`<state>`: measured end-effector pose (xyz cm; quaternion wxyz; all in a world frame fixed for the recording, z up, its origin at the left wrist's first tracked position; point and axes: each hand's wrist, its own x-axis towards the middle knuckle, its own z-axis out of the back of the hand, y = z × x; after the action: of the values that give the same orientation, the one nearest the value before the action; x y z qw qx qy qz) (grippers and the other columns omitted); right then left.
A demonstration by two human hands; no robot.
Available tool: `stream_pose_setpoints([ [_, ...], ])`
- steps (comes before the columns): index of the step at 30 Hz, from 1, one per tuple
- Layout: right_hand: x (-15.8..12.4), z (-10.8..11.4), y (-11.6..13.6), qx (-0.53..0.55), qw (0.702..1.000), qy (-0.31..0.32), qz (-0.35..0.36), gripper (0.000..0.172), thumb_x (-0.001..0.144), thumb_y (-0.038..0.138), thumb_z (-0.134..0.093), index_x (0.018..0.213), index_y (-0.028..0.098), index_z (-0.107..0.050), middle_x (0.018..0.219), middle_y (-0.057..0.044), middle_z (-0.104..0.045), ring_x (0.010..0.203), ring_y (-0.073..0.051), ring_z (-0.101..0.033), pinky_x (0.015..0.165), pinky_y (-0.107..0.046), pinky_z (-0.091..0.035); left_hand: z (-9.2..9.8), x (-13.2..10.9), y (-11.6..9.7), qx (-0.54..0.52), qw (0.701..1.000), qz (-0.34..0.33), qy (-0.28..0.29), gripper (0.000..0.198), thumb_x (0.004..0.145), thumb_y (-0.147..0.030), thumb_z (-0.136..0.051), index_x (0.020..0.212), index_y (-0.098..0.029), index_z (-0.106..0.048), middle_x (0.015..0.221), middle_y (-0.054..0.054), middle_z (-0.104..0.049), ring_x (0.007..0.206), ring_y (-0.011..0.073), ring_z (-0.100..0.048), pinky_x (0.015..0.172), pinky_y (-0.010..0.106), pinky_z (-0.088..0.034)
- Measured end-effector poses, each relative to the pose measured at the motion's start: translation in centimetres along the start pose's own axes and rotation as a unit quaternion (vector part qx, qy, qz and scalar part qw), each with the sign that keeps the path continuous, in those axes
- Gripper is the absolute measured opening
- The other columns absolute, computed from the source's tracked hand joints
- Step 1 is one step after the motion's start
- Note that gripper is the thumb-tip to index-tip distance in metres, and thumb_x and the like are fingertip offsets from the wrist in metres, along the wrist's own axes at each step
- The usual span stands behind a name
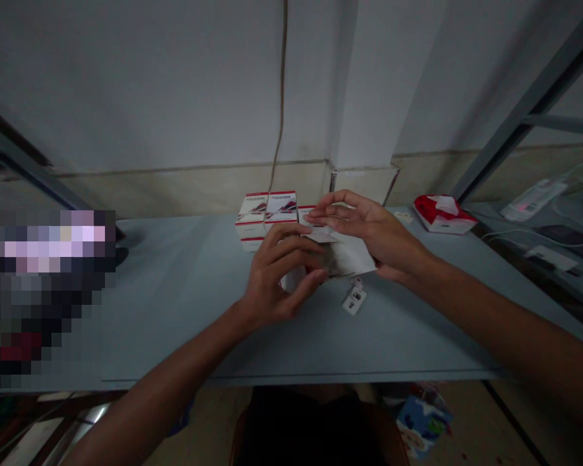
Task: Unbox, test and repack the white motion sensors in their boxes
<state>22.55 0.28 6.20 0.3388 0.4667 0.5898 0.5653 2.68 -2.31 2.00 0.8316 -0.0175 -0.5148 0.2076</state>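
Left hand (282,278) grip curled narrow on white folded sheet (350,255), right hand (364,236) pinching its far edge, above table (175,323). Red-and-white cartons (267,212) stacked behind; small white tag (354,301) lying loose just below hands.

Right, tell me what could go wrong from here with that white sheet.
The right hand works close to the red-and-white boxes, so a careless move might knock one over. The small white plastic piece lies just below the white sheet, where the sheet or the left hand could sweep it aside. The sheet is held up between both hands, so it might crease or slip.
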Motion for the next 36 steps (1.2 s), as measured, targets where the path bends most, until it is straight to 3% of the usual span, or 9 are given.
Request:
stream_pose_setpoints([
  [4,0.7,0.3,-0.4,0.004,1.000,-0.020,-0.003,0.032,0.078,0.023,-0.076,0.107,0.024,-0.063,0.116,-0.006,-0.075,0.106,-0.020,-0.072,0.089,-0.036,-0.059,-0.2,-0.2,0.1,-0.062,0.992,0.108,-0.033,0.019,0.099,-0.027,-0.067,0.081,-0.021,-0.066,0.107,0.008,-0.078,0.104,0.0210,-0.072,0.096,0.042,-0.057],
  [7,1.8,1.6,-0.6,-0.132,0.990,-0.030,0.045,0.027,0.084,0.037,-0.076,0.104,0.022,-0.065,0.103,-0.004,-0.075,0.092,-0.018,-0.070,0.078,-0.032,-0.056,-0.1,-0.4,0.7,-0.086,0.983,0.155,-0.048,0.023,0.098,-0.029,-0.069,0.078,-0.021,-0.064,0.114,0.008,-0.076,0.105,0.0205,-0.072,0.098,0.042,-0.056],
  [9,2.3,3.0,-0.3,-0.279,0.958,-0.020,0.069,0.035,0.093,0.055,-0.068,0.088,0.020,-0.069,0.083,-0.004,-0.072,0.077,-0.017,-0.067,0.068,-0.030,-0.051,-0.2,-0.6,1.1,-0.090,0.980,0.175,-0.038,0.020,0.095,-0.029,-0.073,0.081,-0.021,-0.063,0.121,0.010,-0.074,0.111,0.0228,-0.070,0.099,0.044,-0.056],
  [13,2.0,5.9,0.4,-0.470,0.879,0.082,0.011,0.069,0.098,0.073,-0.052,0.053,0.021,-0.060,0.048,-0.003,-0.056,0.044,-0.013,-0.050,0.053,-0.031,-0.040,-0.4,-0.7,1.6,-0.106,0.974,0.197,-0.023,0.018,0.089,-0.027,-0.076,0.093,-0.022,-0.059,0.135,0.014,-0.069,0.124,0.0267,-0.066,0.100,0.046,-0.057],
  [17,0.6,7.1,0.9,-0.515,0.836,0.190,0.017,0.050,0.100,0.059,-0.061,0.068,0.021,-0.072,0.053,-0.001,-0.060,0.042,-0.011,-0.044,0.047,-0.029,-0.034,-0.4,-0.6,1.6,-0.105,0.975,0.196,-0.012,0.031,0.089,-0.028,-0.075,0.116,-0.024,-0.060,0.141,0.014,-0.067,0.133,0.0277,-0.063,0.104,0.047,-0.056],
  [21,-0.8,6.5,1.8,-0.529,0.797,0.292,-0.029,0.030,0.101,0.039,-0.062,0.084,0.022,-0.079,0.067,-0.002,-0.071,0.050,-0.013,-0.058,0.048,-0.028,-0.039,-0.2,-0.7,1.7,-0.029,0.988,0.150,0.006,0.014,0.095,-0.029,-0.070,0.108,-0.024,-0.071,0.139,0.011,-0.068,0.130,0.0278,-0.063,0.109,0.050,-0.053],
  [28,-4.4,2.2,-0.5,-0.700,0.662,0.267,0.006,0.012,0.090,0.026,-0.079,0.087,0.015,-0.078,0.083,-0.011,-0.074,0.074,-0.025,-0.070,0.060,-0.033,-0.041,-0.4,-1.0,2.1,-0.039,0.988,0.145,-0.042,0.027,0.103,-0.030,-0.059,0.087,-0.025,-0.080,0.119,0.005,-0.075,0.109,0.0227,-0.069,0.094,0.042,-0.056],
  [32,-6.1,0.7,-2.3,-0.702,0.658,0.261,0.079,0.019,0.088,-0.001,-0.066,0.083,0.016,-0.073,0.084,-0.009,-0.074,0.076,-0.022,-0.070,0.065,-0.033,-0.044,-0.3,-1.0,2.5,-0.074,0.974,0.204,-0.060,0.025,0.100,-0.027,-0.064,0.079,-0.025,-0.080,0.108,0.004,-0.077,0.104,0.0207,-0.070,0.089,0.037,-0.058],
  [36,-6.1,1.4,-1.8,-0.671,0.682,0.266,0.117,0.021,0.087,-0.003,-0.064,0.086,0.017,-0.071,0.089,-0.008,-0.072,0.080,-0.022,-0.067,0.070,-0.033,-0.046,-0.2,-0.8,3.0,-0.161,0.946,0.268,-0.088,0.013,0.086,-0.019,-0.077,0.098,-0.023,-0.076,0.104,0.004,-0.076,0.094,0.0182,-0.071,0.076,0.030,-0.059],
])
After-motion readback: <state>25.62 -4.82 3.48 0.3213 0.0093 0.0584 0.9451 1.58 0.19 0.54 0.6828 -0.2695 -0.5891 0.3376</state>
